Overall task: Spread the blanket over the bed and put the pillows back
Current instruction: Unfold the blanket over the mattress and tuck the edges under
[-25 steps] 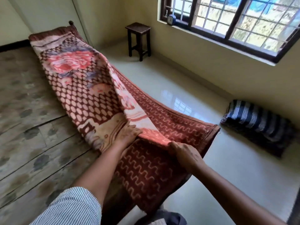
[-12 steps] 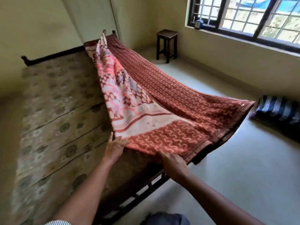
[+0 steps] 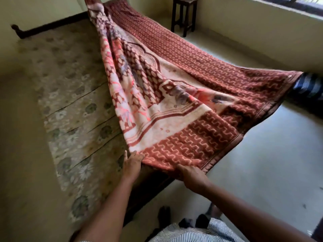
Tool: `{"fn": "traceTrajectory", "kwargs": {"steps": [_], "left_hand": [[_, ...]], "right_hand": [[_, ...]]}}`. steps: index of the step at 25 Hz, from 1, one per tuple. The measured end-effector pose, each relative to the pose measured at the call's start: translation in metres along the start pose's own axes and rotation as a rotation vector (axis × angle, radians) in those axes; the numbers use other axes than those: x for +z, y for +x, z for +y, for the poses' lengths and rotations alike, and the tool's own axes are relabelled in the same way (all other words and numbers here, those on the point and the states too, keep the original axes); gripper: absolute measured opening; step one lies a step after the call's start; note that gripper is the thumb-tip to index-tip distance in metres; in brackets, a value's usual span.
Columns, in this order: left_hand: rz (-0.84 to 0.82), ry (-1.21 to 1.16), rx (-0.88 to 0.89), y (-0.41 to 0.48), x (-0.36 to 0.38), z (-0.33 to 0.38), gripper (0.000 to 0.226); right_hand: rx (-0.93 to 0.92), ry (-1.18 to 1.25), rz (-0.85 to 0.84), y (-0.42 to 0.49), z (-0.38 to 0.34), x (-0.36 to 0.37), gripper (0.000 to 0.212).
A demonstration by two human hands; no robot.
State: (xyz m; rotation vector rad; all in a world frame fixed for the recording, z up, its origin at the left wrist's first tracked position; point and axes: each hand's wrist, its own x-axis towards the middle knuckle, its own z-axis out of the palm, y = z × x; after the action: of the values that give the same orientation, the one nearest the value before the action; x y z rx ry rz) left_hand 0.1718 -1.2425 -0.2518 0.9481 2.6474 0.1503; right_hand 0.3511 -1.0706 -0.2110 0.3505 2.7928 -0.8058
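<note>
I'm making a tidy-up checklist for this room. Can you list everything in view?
blanket: one, red-brown with cream and pink flowers, lifted along the bed's right side
bed: one, dark frame, faded floral mattress, left of view
pillow: one, dark blue and white stripes, on the floor at right, partly behind the blanket
stool: one, dark wood, by the far wall
window: one, dark frame, top right, mostly cut off
floor: pale, glossy, right of the bed
left hand: one, holds the blanket's near corner
right hand: one, grips the blanket's near edge
</note>
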Motion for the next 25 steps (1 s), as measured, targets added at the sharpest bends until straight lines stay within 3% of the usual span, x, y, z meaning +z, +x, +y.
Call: {"fn": "traceTrajectory", "kwargs": {"steps": [2, 4, 7, 10, 14, 19, 25], "left_hand": [[-0.052, -0.003, -0.012, -0.005, 0.001, -0.004, 0.042], [-0.111, -0.014, -0.016, -0.006, 0.003, -0.004, 0.046], [-0.113, -0.238, -0.001, -0.003, 0.003, 0.004, 0.055], [-0.039, -0.467, 0.000, 0.002, 0.000, 0.036, 0.050], [-0.125, -0.565, 0.043, 0.028, -0.007, 0.126, 0.044], [-0.167, -0.581, 0.157, 0.088, -0.015, 0.260, 0.039], [-0.244, -0.670, 0.205, 0.162, -0.012, 0.401, 0.038]], "right_hand": [[0.065, 0.040, 0.006, 0.001, -0.006, 0.008, 0.015], [0.080, 0.078, 0.052, 0.004, -0.008, 0.007, 0.019], [0.082, 0.139, 0.067, 0.005, -0.001, -0.002, 0.024], [0.223, 0.276, 0.162, 0.005, 0.022, -0.018, 0.021], [0.432, 0.518, 0.322, -0.009, 0.093, -0.066, 0.019], [0.568, 0.735, 0.526, -0.035, 0.204, -0.143, 0.015], [0.704, 1.050, 0.648, -0.047, 0.341, -0.227, 0.017]]}}
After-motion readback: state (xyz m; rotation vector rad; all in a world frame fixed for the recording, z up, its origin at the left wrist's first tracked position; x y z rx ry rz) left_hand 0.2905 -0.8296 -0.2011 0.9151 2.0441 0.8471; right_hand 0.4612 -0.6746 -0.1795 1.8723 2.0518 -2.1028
